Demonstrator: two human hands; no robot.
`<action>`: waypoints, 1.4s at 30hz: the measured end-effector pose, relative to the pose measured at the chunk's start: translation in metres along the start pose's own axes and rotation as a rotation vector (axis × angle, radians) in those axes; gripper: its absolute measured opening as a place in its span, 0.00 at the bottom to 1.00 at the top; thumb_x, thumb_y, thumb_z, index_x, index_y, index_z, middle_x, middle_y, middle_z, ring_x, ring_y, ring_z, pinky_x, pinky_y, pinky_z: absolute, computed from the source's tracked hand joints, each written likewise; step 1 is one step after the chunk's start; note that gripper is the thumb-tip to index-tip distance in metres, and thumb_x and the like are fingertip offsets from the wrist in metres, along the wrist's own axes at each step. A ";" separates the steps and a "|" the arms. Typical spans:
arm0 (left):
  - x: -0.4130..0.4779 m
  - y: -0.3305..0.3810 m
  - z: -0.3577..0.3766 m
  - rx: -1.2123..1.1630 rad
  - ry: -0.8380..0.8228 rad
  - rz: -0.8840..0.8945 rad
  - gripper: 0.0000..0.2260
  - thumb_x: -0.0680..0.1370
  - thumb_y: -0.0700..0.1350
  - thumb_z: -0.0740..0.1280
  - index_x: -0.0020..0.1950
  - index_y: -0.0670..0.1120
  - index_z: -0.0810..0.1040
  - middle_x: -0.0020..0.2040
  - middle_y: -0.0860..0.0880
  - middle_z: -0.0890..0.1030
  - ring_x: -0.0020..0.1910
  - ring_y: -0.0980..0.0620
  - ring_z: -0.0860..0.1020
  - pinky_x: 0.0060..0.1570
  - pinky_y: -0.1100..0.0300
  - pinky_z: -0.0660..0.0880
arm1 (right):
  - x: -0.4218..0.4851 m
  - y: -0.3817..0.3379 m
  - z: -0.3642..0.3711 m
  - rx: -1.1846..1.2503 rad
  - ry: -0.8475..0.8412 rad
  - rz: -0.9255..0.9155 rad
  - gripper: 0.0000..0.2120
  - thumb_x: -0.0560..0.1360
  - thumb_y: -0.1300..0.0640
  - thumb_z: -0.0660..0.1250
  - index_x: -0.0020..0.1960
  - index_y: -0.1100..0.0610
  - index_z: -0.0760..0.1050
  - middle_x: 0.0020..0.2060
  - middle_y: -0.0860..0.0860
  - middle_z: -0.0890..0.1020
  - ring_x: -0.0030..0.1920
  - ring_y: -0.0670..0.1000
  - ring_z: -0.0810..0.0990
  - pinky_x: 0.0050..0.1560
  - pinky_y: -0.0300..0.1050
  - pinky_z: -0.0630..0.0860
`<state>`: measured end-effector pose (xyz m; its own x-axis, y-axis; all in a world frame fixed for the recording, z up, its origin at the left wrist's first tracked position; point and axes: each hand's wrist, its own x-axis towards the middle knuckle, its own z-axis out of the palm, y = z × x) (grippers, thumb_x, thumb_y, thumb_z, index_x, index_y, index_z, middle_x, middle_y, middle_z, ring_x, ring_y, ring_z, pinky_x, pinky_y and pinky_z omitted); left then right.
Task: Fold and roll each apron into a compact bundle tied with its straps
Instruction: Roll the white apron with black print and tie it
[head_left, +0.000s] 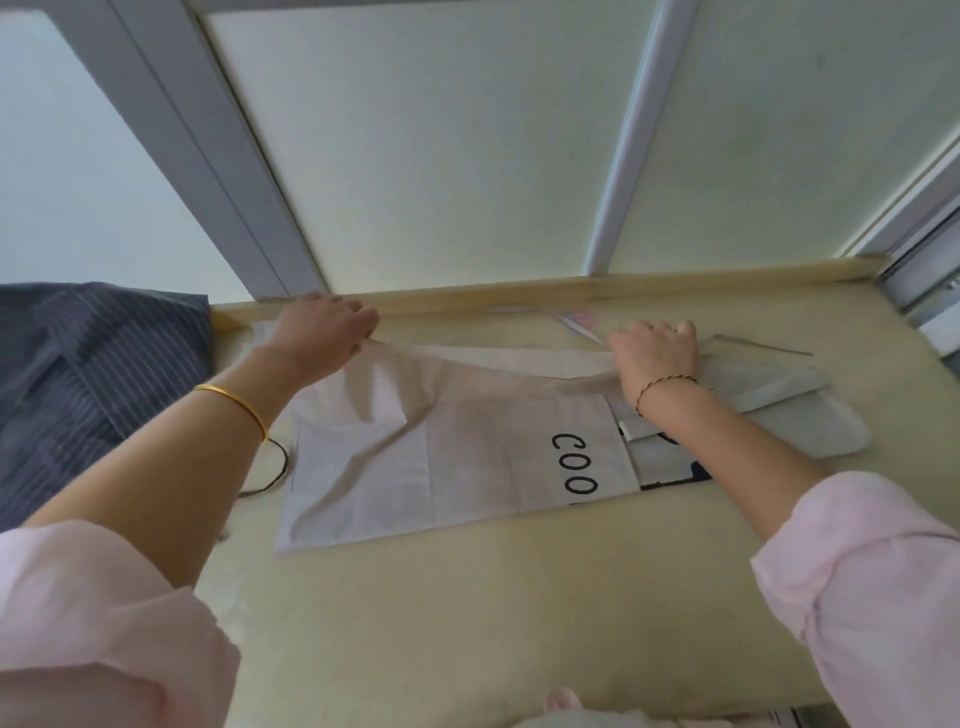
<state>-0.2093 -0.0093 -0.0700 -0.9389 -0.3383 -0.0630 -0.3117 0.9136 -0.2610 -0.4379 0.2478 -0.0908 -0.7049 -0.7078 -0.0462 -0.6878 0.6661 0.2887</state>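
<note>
Right, pale apron (447, 462) lies flat mid-frame on the beige table (519, 613), far edge lifted. Left hand (324, 332) pinches that edge upper centre-left; right hand (657, 356) clenches it w/ fingers curled, centre-right. Dark striped cloth (88, 374) crowds the left edge. Bare table below the apron's near hem; wooden rail (675, 283) bounds the far side.

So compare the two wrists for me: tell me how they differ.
The left wrist wears a plain gold bangle; the right wrist wears a thin dark braided cord. The bangle hangs loose, down the forearm; the cord sits snug just below the hand. The left hand is at the apron's left end, the right hand towards its right. Both hands have a grip on the apron's far edge, and both pink sleeves are pushed up.
</note>
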 end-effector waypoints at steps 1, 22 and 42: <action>-0.003 -0.001 -0.002 0.010 0.010 -0.040 0.05 0.78 0.40 0.63 0.53 0.44 0.72 0.49 0.45 0.76 0.46 0.43 0.77 0.43 0.52 0.71 | 0.000 0.000 -0.001 0.001 -0.014 0.019 0.17 0.75 0.65 0.57 0.59 0.51 0.74 0.56 0.52 0.77 0.58 0.54 0.75 0.57 0.49 0.64; 0.001 -0.007 0.022 -0.077 -0.149 -0.317 0.13 0.76 0.40 0.67 0.59 0.45 0.69 0.51 0.44 0.79 0.52 0.43 0.76 0.43 0.56 0.66 | 0.026 -0.051 0.011 0.053 -0.181 0.009 0.16 0.74 0.64 0.59 0.58 0.51 0.74 0.55 0.50 0.79 0.58 0.53 0.75 0.62 0.50 0.64; -0.027 0.044 0.039 -0.189 -1.189 -0.099 0.15 0.73 0.52 0.72 0.52 0.43 0.78 0.43 0.46 0.79 0.41 0.48 0.78 0.43 0.60 0.75 | -0.029 -0.045 0.044 -0.053 -0.204 -0.185 0.17 0.72 0.67 0.63 0.59 0.54 0.71 0.57 0.52 0.74 0.59 0.54 0.71 0.56 0.46 0.67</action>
<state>-0.1918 0.0311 -0.1169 -0.2199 -0.3141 -0.9236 -0.4846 0.8568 -0.1760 -0.3942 0.2493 -0.1445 -0.5923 -0.7505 -0.2930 -0.8017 0.5128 0.3070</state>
